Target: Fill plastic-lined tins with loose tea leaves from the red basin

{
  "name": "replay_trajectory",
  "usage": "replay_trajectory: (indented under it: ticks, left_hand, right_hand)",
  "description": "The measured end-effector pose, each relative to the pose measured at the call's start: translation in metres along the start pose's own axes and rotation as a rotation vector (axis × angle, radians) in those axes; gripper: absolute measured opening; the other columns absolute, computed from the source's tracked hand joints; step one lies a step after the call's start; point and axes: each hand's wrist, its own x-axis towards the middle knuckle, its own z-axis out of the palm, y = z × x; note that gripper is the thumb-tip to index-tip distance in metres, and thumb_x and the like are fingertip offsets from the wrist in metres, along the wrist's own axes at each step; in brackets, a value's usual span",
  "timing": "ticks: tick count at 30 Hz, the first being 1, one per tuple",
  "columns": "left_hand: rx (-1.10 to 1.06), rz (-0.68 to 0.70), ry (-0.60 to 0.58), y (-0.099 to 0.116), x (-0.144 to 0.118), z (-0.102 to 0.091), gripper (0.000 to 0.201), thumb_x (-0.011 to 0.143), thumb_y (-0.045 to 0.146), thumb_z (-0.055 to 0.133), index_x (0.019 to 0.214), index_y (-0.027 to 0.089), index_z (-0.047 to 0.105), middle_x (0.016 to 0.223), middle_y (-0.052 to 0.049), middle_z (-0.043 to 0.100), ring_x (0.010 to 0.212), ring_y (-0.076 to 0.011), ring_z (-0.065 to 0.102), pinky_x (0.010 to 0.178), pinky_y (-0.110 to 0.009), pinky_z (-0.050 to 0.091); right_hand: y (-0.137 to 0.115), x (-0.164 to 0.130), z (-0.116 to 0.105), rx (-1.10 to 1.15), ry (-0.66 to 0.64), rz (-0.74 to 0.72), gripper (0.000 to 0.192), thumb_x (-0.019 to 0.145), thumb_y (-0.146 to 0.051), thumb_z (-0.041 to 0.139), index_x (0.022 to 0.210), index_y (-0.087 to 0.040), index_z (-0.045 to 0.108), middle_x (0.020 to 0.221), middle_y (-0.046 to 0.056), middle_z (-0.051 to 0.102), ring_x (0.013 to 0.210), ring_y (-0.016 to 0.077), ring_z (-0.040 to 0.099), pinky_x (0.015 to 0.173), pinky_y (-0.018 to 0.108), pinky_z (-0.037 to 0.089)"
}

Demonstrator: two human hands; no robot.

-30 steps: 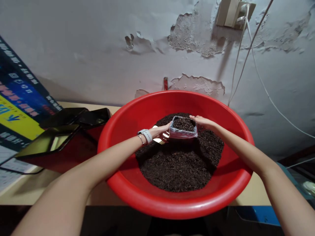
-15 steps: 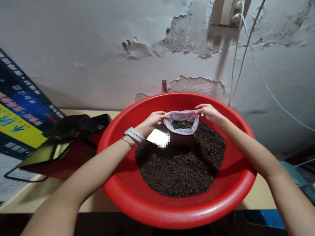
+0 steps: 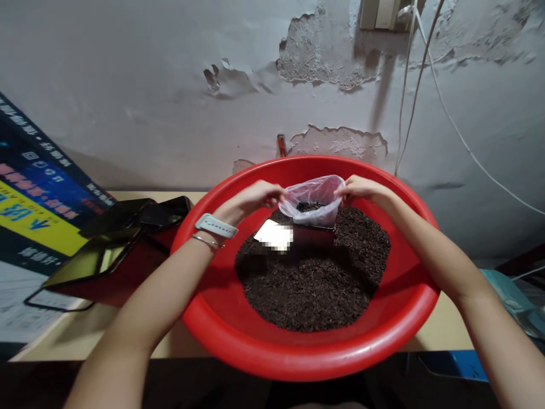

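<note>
Both of my hands pinch the rim of a thin clear plastic bag (image 3: 315, 193), one at each side. My left hand (image 3: 264, 195), with a pale watch strap and a bracelet on the wrist, grips the left edge. On the right edge, my right hand (image 3: 355, 188) has its fingers closed. The bag lines a dark box (image 3: 315, 234) that stands in a heap of dark loose leaves, looking like tea (image 3: 315, 295). More of the leaves lie inside the bag. A bright lid-like flap (image 3: 275, 234), partly blurred out, sticks out left of the box.
A big red basin (image 3: 310, 363) holds the heap and rests on a pale wooden table (image 3: 447, 329). Several dark open boxes (image 3: 128, 255) stand to its left, beside a printed banner (image 3: 38, 210). Cables (image 3: 409, 102) hang down the peeling wall behind.
The bag's rim has been pulled up higher and stretched taller above the box, both hands rising with it. The view has shifted slightly.
</note>
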Motion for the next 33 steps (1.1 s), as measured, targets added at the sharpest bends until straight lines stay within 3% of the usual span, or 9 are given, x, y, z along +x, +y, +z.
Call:
replay_trajectory:
  ticks: [4,6,11,15,18,22,25,30,33]
  left_hand:
    - [-0.190,0.081,0.390,0.009,-0.001,-0.025,0.032,0.073,0.028,0.059,0.048,0.019,0.041,0.043,0.005,0.033,0.041,-0.0073,0.029,0.042,-0.021,0.026]
    - [-0.064,-0.022,0.379,0.003,0.000,-0.021,0.032,0.076,0.036,0.060,0.051,0.019,0.048,0.046,0.003,0.041,0.042,-0.0084,0.035,0.042,-0.022,0.026]
    - [0.353,-0.064,0.024,-0.017,0.004,0.017,0.027,0.066,0.036,0.072,0.053,0.017,0.058,0.054,-0.002,0.057,0.049,-0.0114,0.048,0.050,-0.025,0.033]
    - [0.369,0.081,0.174,-0.016,0.006,0.022,0.024,0.066,0.030,0.063,0.047,0.017,0.056,0.045,0.002,0.049,0.048,-0.0102,0.041,0.052,-0.025,0.030]
    - [0.336,0.175,0.273,-0.013,0.004,0.017,0.032,0.068,0.036,0.063,0.044,0.018,0.052,0.042,0.004,0.043,0.047,-0.0094,0.036,0.052,-0.025,0.027]
    - [0.398,0.140,0.235,-0.015,0.002,0.020,0.037,0.066,0.041,0.066,0.042,0.018,0.050,0.041,0.004,0.040,0.048,-0.0094,0.034,0.052,-0.026,0.024]
    - [0.352,0.230,0.377,-0.018,0.005,0.021,0.035,0.067,0.041,0.067,0.046,0.017,0.053,0.044,0.004,0.041,0.051,-0.0099,0.036,0.053,-0.025,0.026]
    - [0.339,0.396,0.611,-0.014,0.003,0.024,0.025,0.075,0.039,0.067,0.069,0.017,0.059,0.066,0.000,0.057,0.064,-0.0138,0.049,0.065,-0.026,0.038]
    - [0.527,0.572,0.582,-0.008,-0.005,0.032,0.026,0.080,0.040,0.068,0.094,0.019,0.062,0.098,-0.007,0.066,0.088,-0.0196,0.057,0.081,-0.030,0.042]
  right_hand:
    - [0.003,0.008,-0.011,0.100,0.219,-0.074,0.022,0.083,-0.018,0.061,0.062,-0.013,0.061,0.057,0.004,0.061,0.053,0.0103,0.057,0.058,0.022,0.049]
    - [0.005,0.011,-0.011,0.053,0.260,-0.106,0.025,0.085,-0.020,0.059,0.061,-0.012,0.061,0.057,0.005,0.061,0.053,0.0111,0.057,0.060,0.024,0.049]
    - [0.011,0.019,-0.002,-0.081,0.515,-0.186,0.033,0.089,-0.029,0.057,0.061,-0.013,0.060,0.060,0.006,0.062,0.060,0.0141,0.059,0.066,0.027,0.050]
    - [0.012,0.023,-0.001,-0.025,0.772,-0.227,0.031,0.091,-0.029,0.055,0.064,-0.015,0.058,0.066,0.005,0.063,0.068,0.0162,0.063,0.068,0.026,0.052]
    - [0.010,0.019,-0.004,0.053,0.718,-0.176,0.033,0.094,-0.032,0.049,0.067,-0.016,0.057,0.066,0.004,0.064,0.060,0.0155,0.062,0.062,0.028,0.054]
    - [0.006,0.004,-0.006,-0.129,0.289,0.092,0.031,0.085,-0.032,0.065,0.059,-0.016,0.058,0.057,0.006,0.062,0.050,0.0162,0.060,0.057,0.032,0.054]
    - [0.000,-0.009,-0.012,-0.205,0.034,0.113,0.021,0.075,-0.020,0.073,0.058,-0.016,0.061,0.057,0.004,0.062,0.051,0.0141,0.059,0.058,0.029,0.053]
    - [-0.014,-0.022,-0.023,-0.320,0.355,-0.047,0.011,0.074,-0.020,0.070,0.065,-0.015,0.064,0.067,0.005,0.065,0.070,0.0179,0.062,0.072,0.032,0.052]
    - [-0.026,-0.028,-0.013,-0.476,0.562,-0.333,0.015,0.080,-0.029,0.068,0.081,-0.015,0.068,0.085,0.008,0.067,0.087,0.0206,0.061,0.083,0.034,0.048]
